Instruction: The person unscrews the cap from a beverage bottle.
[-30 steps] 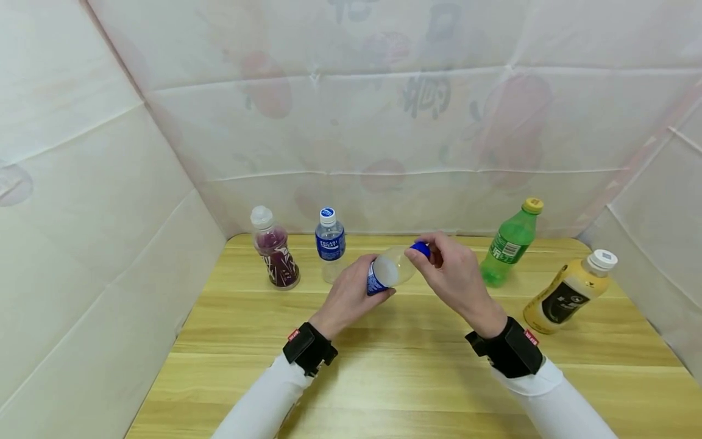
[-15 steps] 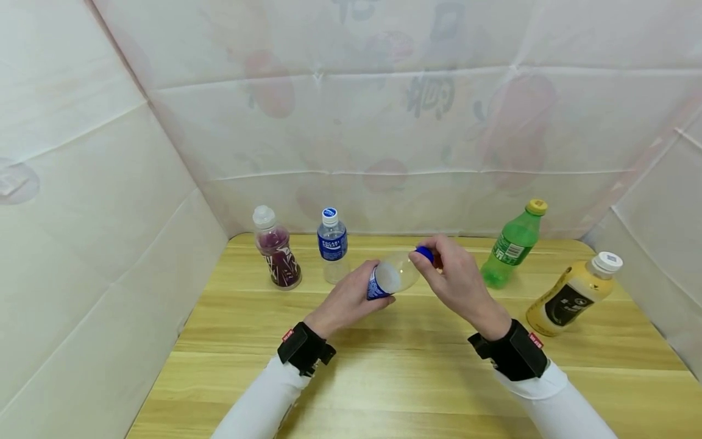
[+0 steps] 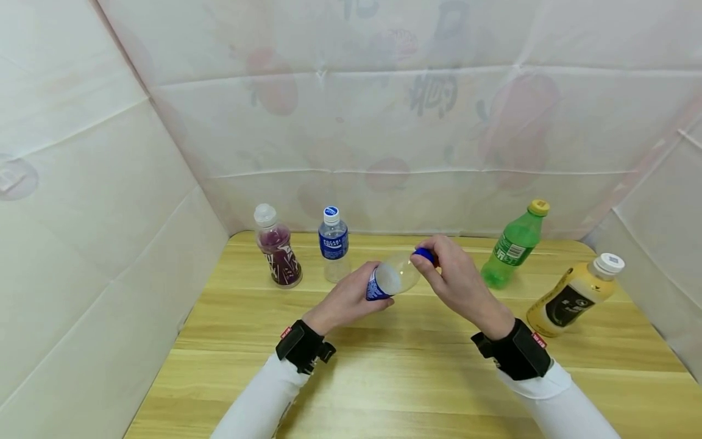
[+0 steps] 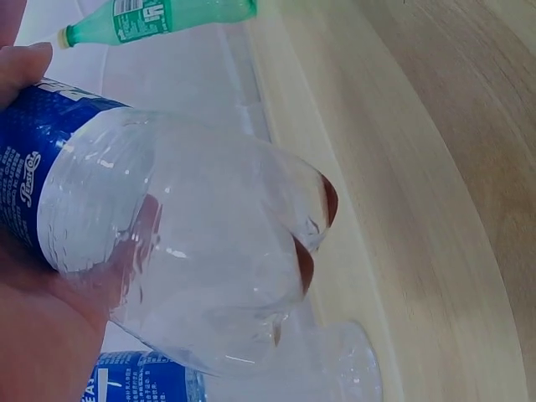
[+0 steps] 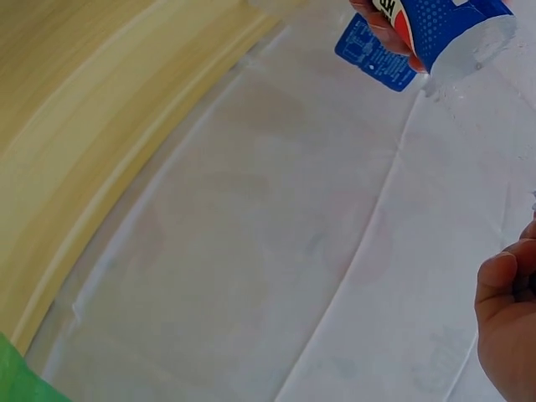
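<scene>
A clear plastic Pepsi bottle (image 3: 404, 274) with a blue label is held tilted above the table, its neck pointing up and to the right. My left hand (image 3: 347, 300) grips it round the label. In the left wrist view, traces of brown liquid (image 4: 303, 266) sit in the base of the bottle (image 4: 209, 226). The thumb and fingers of my right hand (image 3: 459, 280) pinch the blue cap (image 3: 424, 255) at the neck. Those fingers cover the neck, so whether the cap is loose cannot be told. The right wrist view catches only part of the right hand (image 5: 512, 314).
On the wooden table (image 3: 384, 384) stand a purple bottle (image 3: 284, 259) and a Pocari Sweat bottle (image 3: 333, 245) at left. A green bottle (image 3: 512, 250) and a yellow bottle (image 3: 567, 302) stand at right. Pale sheeting (image 3: 351, 122) walls the back and sides.
The head view has shifted slightly. Both hands keep their holds, and the bottle with its cap sits a little lower and farther right in the picture.
</scene>
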Action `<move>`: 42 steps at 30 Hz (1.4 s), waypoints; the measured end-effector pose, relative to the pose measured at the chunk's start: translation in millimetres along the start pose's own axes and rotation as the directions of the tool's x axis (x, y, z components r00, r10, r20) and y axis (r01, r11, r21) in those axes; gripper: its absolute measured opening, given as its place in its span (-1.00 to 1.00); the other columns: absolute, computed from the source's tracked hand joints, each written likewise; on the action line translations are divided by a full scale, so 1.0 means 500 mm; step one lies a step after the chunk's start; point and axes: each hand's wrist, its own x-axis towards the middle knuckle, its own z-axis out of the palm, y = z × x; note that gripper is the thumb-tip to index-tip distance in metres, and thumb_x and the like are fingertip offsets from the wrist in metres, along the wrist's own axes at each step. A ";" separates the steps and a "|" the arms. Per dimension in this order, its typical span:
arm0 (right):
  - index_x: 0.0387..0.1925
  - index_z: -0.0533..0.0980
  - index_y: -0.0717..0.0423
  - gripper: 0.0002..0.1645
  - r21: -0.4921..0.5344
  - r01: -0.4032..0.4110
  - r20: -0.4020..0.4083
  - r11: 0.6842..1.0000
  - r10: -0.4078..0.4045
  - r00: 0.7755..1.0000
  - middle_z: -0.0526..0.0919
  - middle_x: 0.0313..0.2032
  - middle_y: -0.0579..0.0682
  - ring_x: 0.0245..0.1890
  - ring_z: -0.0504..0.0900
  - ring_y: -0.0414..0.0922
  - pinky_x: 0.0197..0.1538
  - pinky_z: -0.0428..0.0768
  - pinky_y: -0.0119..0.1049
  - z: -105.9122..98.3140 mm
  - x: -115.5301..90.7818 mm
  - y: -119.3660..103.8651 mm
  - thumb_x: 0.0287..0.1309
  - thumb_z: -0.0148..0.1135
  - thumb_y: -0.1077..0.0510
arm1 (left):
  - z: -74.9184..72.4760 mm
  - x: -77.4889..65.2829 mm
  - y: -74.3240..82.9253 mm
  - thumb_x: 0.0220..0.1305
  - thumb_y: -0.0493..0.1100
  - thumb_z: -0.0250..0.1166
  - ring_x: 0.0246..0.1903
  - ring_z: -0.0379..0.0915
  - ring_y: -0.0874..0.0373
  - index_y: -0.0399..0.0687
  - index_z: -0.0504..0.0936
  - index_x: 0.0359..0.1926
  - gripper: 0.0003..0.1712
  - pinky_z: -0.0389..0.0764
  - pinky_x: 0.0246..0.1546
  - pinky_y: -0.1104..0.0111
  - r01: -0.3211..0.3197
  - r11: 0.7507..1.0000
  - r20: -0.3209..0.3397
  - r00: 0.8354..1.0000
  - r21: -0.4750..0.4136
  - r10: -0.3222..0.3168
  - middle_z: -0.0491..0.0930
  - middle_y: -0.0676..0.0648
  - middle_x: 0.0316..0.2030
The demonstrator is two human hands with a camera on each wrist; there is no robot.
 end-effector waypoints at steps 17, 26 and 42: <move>-0.01 0.47 0.31 -0.39 0.026 0.052 0.072 0.998 -0.054 0.996 0.48 -0.25 0.01 -0.26 0.38 -0.14 -0.23 0.37 -0.28 -0.007 0.000 0.005 0.59 -0.18 -0.18 | -0.001 -0.001 -0.004 0.27 -0.12 0.50 0.15 0.56 -0.06 -0.21 0.30 0.43 -0.17 0.61 0.17 0.08 0.006 0.999 0.019 1.000 -0.037 -0.006 0.56 -0.22 0.20; 0.09 0.52 0.32 -0.45 0.008 0.085 0.076 0.996 -0.085 0.993 0.59 -0.17 0.02 -0.20 0.49 -0.12 -0.21 0.50 -0.26 -0.015 0.000 0.010 0.59 -0.09 -0.10 | 0.003 0.003 -0.006 0.27 -0.09 0.51 0.15 0.55 -0.05 -0.19 0.31 0.43 -0.17 0.62 0.15 0.09 0.038 0.999 -0.005 0.999 -0.010 -0.038 0.56 -0.20 0.21; 0.16 0.55 0.31 -0.49 0.093 0.069 0.085 0.993 -0.077 0.993 0.60 0.00 0.11 -0.13 0.61 -0.12 -0.14 0.51 -0.50 -0.021 -0.002 0.002 0.16 0.35 0.53 | -0.001 0.002 -0.008 0.23 -0.04 0.55 0.16 0.54 -0.07 -0.21 0.30 0.44 -0.11 0.61 0.17 0.04 0.058 0.997 -0.051 0.997 0.052 -0.055 0.54 -0.22 0.22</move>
